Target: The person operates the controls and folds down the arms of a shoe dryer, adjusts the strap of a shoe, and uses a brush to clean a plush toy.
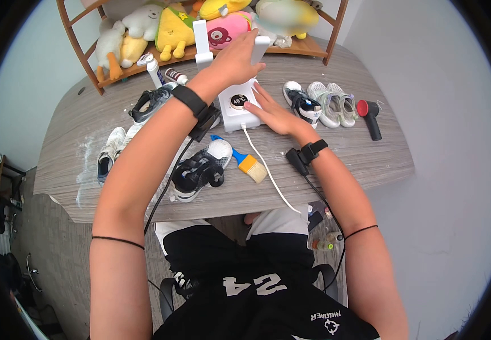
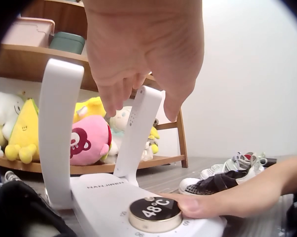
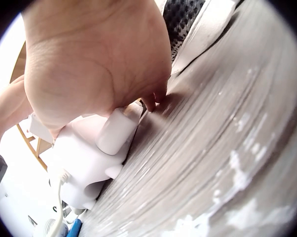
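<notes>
A white shoe dryer point(image 1: 236, 119) stands on the table, with a round dial point(image 2: 155, 214) reading 48°C and two upright posts. My left hand point(image 1: 235, 63) is at the top of the right post point(image 2: 139, 131), fingers extended on one side and thumb on the other. My right hand point(image 1: 278, 113) lies along the dryer's right side with its fingers stretched out. Its thumb point(image 2: 195, 206) touches the dial's edge. In the right wrist view, the right palm point(image 3: 96, 64) hides much of the dryer's top.
A black-and-white shoe point(image 1: 197, 173) and a blue-and-yellow brush point(image 1: 249, 166) lie in front. More shoes flank the dryer, with a black-and-red hair dryer point(image 1: 372, 118) far right. A spray bottle point(image 1: 154, 70) and a shelf of plush toys point(image 1: 174, 31) stand behind. A white cable point(image 1: 268, 175) crosses the table.
</notes>
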The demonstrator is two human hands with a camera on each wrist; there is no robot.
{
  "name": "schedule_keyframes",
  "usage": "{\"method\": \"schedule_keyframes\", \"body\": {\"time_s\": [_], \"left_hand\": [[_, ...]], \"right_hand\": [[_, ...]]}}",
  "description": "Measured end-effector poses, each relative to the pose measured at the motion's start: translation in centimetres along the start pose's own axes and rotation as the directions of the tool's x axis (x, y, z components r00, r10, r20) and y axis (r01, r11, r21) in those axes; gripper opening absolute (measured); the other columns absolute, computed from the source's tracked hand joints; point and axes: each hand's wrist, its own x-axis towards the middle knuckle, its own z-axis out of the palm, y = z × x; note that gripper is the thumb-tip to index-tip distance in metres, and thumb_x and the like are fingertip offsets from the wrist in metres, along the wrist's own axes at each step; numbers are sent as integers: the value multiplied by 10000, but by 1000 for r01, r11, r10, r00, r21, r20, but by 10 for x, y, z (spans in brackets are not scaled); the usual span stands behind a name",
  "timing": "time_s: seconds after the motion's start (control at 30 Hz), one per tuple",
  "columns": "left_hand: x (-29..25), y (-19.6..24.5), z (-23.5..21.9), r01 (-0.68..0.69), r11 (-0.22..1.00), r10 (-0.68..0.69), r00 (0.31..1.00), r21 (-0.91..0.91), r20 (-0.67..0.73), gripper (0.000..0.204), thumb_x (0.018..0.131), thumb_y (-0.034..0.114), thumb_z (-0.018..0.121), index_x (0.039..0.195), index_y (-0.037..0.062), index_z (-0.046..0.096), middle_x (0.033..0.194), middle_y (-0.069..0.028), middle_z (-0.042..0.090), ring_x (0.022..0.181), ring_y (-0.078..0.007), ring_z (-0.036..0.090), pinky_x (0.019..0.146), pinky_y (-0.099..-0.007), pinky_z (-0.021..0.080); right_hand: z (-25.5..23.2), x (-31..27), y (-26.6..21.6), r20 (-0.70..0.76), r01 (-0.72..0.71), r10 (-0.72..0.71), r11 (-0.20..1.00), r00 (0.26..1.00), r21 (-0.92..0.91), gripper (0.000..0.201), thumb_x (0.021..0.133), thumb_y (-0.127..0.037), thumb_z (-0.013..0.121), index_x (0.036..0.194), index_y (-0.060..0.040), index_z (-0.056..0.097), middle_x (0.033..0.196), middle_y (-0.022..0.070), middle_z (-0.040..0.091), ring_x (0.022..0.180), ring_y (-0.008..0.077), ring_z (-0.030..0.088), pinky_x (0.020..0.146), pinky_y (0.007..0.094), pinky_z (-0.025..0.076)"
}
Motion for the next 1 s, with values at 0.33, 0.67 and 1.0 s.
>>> {"method": "schedule_keyframes", "body": {"time_s": [0.33,0.67,1.0], "left_hand": [[13,8,-3,136,990,-125,963,-29,238,786,950,304,764,1566,6,376,1332,-314,675,1259,-447,664,1070,-499,518],[-5,-1,-23,137,989,-112,936,-50,334,763,993,229,715,1623,74,312,1443,-294,619,1310,-432,653,1102,-508,512],[-21,9,-24,149,983,-102,924,-103,368,774,1009,181,660,1666,129,254,1435,-319,608,1289,-464,648,1112,-509,497]], "right_hand": [[4,1,2,-24,12,-12,1000,1000,21,1025,1051,-746,357,1698,19,140,1794,207,68,1658,345,106,1336,425,142],[7,-2,-4,-68,35,-32,999,997,35,1047,1019,-795,368,1697,-10,225,1789,221,94,1645,373,167,1324,437,194],[7,0,-1,-74,27,-28,1000,997,-13,1027,1022,-788,367,1694,-21,250,1784,225,124,1646,365,171,1326,437,182]]}}
